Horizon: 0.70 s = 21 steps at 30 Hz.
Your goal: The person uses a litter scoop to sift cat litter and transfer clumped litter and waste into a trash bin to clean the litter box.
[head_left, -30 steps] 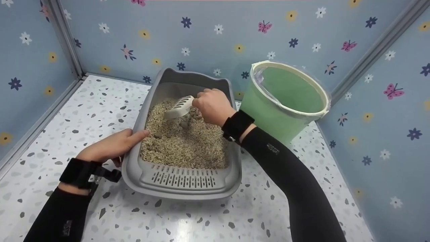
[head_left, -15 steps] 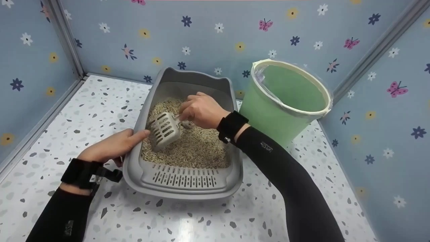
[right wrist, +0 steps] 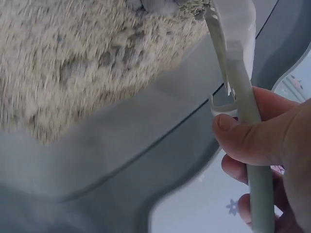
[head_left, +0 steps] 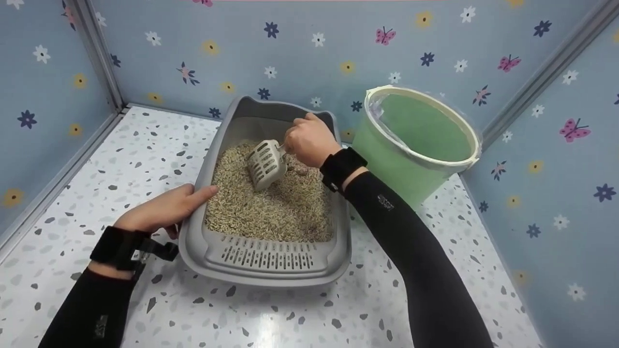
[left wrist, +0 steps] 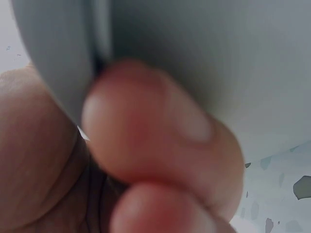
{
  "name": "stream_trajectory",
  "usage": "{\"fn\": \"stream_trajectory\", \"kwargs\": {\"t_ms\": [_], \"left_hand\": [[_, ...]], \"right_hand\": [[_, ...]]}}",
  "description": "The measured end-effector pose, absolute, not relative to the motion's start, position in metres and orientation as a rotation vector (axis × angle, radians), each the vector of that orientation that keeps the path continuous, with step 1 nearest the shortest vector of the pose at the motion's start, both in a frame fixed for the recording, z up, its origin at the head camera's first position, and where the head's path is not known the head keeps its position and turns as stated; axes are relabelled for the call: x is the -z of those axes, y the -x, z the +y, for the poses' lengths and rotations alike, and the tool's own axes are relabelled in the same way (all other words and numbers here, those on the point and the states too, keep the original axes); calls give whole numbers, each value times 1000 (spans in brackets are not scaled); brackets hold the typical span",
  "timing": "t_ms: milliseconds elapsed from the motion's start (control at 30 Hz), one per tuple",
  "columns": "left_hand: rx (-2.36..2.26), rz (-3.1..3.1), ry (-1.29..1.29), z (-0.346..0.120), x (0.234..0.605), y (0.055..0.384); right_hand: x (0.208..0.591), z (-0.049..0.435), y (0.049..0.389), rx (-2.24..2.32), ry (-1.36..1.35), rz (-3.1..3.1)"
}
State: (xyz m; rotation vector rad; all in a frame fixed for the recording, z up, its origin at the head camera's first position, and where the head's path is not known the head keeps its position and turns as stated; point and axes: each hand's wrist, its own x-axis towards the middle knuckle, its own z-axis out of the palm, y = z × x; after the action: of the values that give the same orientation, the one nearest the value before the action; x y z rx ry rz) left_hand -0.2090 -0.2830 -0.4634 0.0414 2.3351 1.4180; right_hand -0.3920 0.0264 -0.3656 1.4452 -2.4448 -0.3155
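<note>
A grey litter box (head_left: 271, 276) holds tan granular litter (head_left: 261, 220). My left hand (head_left: 167, 210) grips the box's left rim, thumb over the top. In the left wrist view its curled fingers (left wrist: 141, 121) press under the rim. My right hand (head_left: 312, 140) holds a pale slotted litter scoop (head_left: 268, 164) by its handle, over the back half of the box. The scoop's slotted head is tilted, its lower edge close over the litter. The right wrist view shows the thumb pressing on the handle (right wrist: 262, 194), with fingers curled behind. Greyish clumps (right wrist: 160, 6) lie in the litter near the scoop.
A tall green bucket (head_left: 387, 166) with a cream rim and clear plastic over its edge stands right of the box. Blue flower-patterned walls (head_left: 300, 58) enclose the back and both sides. The floor (head_left: 140, 159) is white with grey speckles.
The right hand swung the scoop left and toward the front of the box, then back to the right and rear. The left hand stays on the rim.
</note>
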Motion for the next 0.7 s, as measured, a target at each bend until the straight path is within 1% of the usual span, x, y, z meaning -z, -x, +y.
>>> {"fn": "stream_trajectory", "kwargs": {"t_ms": [267, 467, 700], "left_hand": [[-1421, 2335, -52, -282, 461, 208], [-1410, 2342, -55, -280, 460, 210], [-1410, 2340, -43, -282, 462, 209]], "right_hand": [[356, 31, 397, 504, -1241, -2530], [348, 31, 393, 471, -1096, -2632], [363, 10, 389, 416, -1012, -2761]]}}
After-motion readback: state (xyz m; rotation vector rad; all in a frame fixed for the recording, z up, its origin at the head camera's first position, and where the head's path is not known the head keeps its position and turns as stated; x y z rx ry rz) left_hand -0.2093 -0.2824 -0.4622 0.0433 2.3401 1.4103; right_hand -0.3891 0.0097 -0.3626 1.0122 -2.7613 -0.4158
